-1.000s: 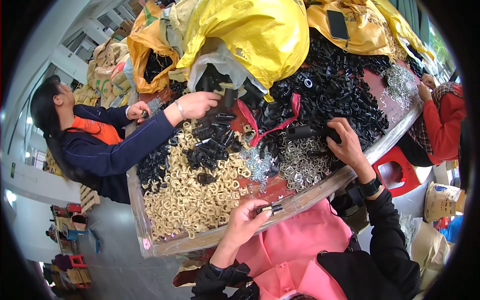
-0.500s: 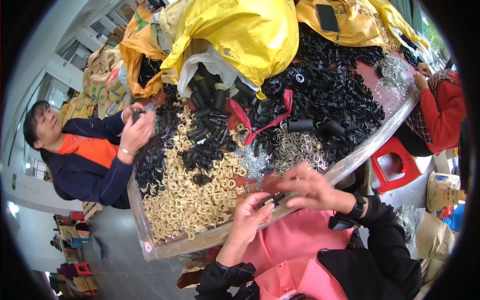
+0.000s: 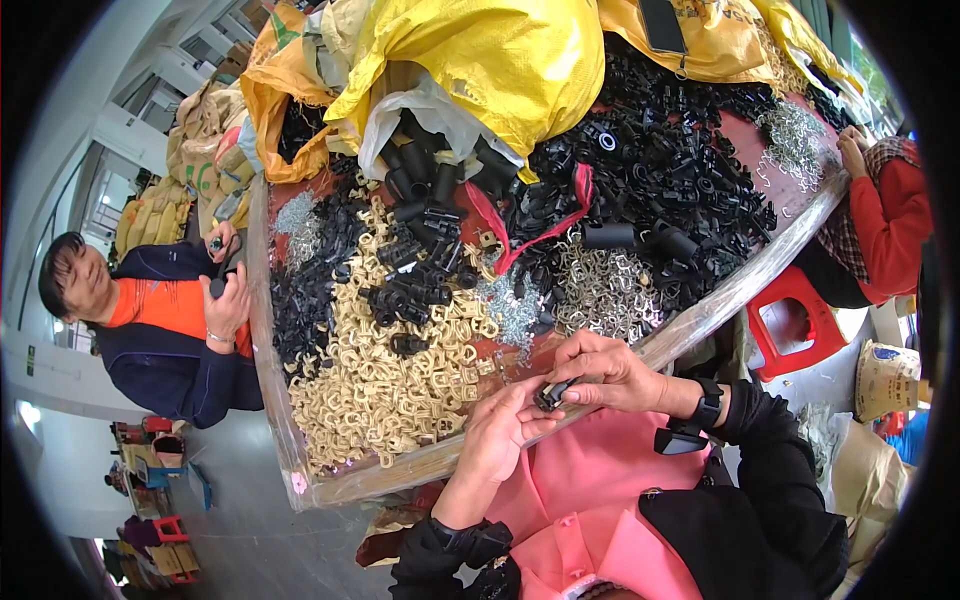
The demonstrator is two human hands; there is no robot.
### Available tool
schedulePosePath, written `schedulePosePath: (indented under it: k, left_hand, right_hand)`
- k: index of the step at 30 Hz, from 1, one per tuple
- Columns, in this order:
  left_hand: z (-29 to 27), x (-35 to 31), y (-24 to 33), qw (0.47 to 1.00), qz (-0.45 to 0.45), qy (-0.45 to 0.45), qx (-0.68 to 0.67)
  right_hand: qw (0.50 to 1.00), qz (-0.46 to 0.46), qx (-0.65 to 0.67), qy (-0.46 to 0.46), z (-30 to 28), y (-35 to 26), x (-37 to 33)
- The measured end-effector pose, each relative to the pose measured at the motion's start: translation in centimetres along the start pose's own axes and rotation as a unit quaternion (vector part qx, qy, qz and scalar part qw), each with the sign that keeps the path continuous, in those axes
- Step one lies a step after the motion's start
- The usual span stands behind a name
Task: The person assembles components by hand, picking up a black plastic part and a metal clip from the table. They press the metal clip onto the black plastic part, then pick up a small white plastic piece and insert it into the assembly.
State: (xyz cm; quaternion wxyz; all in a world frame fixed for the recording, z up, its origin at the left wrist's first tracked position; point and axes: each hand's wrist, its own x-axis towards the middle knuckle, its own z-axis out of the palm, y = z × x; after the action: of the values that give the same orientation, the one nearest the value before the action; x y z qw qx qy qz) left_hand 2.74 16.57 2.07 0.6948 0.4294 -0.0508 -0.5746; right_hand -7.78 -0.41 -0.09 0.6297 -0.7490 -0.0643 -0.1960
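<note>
A red-topped table [image 3: 737, 152] is edged by a pale wooden rim [image 3: 745, 278]. Its near left part is covered by a broad heap of beige ring-shaped pieces [image 3: 390, 400], bordered on the left by small black parts [image 3: 305, 310]. To the right, fine silvery bits [image 3: 512, 312] and bent silver metal clips [image 3: 605, 290] are spread side by side. Behind the clips, a wide heap of black plastic parts [image 3: 650, 160] is piled. The far side is occupied by a bulging yellow woven sack [image 3: 500, 80]
</note>
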Motion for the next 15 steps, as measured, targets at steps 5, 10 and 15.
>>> schedulePosePath:
  k: [5,10,15]
  left_hand:
    - [0.10,-0.16,-0.24,0.999,0.009,-0.005,0.034]
    - [0.53,-0.29,-0.31,0.998,0.019,0.020,0.058]
    - [0.39,-0.07,-0.40,0.998,0.015,0.014,0.061]
  right_hand:
    - [1.000,-0.010,0.023,-0.004,-0.08,0.07,-0.22]
    - [0.999,-0.023,0.024,-0.007,-0.13,0.17,-0.27]
    - [0.999,-0.047,-0.016,-0.004,-0.21,0.35,-0.38]
